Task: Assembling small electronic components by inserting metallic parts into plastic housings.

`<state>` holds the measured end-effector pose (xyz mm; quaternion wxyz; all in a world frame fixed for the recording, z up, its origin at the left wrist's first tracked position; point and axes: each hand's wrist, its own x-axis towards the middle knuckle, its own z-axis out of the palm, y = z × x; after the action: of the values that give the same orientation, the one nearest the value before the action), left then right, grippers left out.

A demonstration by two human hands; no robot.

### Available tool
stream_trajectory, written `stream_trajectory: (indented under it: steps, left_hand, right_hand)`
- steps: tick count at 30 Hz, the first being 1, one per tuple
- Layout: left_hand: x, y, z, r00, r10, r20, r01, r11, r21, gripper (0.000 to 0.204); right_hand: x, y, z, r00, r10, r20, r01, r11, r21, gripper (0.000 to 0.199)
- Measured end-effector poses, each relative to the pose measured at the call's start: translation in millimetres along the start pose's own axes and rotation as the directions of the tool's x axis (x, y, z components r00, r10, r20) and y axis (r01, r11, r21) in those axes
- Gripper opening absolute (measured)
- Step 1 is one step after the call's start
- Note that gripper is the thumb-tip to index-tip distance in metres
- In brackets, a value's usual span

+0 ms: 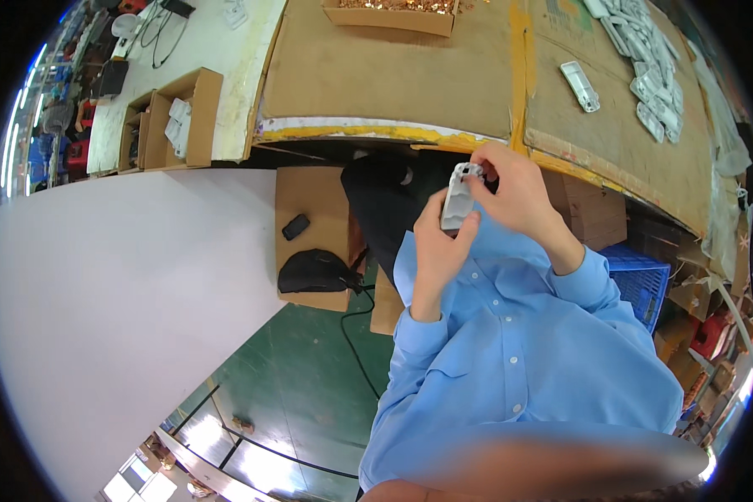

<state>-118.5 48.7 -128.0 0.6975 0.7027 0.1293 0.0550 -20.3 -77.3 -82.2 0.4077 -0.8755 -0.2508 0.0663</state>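
A light grey plastic housing (458, 204), long and hollow like a small casing half, is held upright before my chest, just off the table's front edge. My left hand (440, 245) grips its lower end between thumb and fingers. At its upper end, my right hand (514, 191) is closed, thumb and fingertips pressed at the rim; whether a small part sits in those fingertips is too small to tell. A similar grey housing (580, 87) lies alone on the cardboard-covered table (393, 79). Farther right is a heap of the same grey housings (654, 79).
A shallow carton (391, 18) of small copper-coloured parts stands at the table's far side. On the white table at left is a cardboard box (194, 121) with pale pieces. A black bag (316, 273) and a dark device (295, 227) lie on cardboard below; a blue crate (640, 283) stands right.
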Motion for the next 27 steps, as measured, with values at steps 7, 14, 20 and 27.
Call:
stream_trajectory:
  steps: [7,14,20,27]
  left_hand:
    - [42,10,-35,0.978,-0.111,-0.175,0.077,0.978,-0.192,0.027]
    - [193,20,-167,0.861,0.061,-0.506,-0.007,0.994,0.107,0.044]
    - [357,3,-254,0.817,0.013,-0.577,0.086,0.986,0.144,0.050]
    - [467,-7,-304,0.737,0.223,-0.638,0.065,0.917,0.395,0.052]
  right_hand:
    - [12,24,-23,0.983,-0.045,-0.179,0.053,0.998,0.042,0.036]
    - [11,131,-73,0.778,0.032,-0.627,-0.366,0.834,-0.412,0.047]
    - [6,149,-71,0.755,0.114,-0.645,-0.434,0.825,-0.362,0.037]
    - [12,143,-68,0.729,0.124,-0.673,-0.386,0.887,-0.255,0.018]
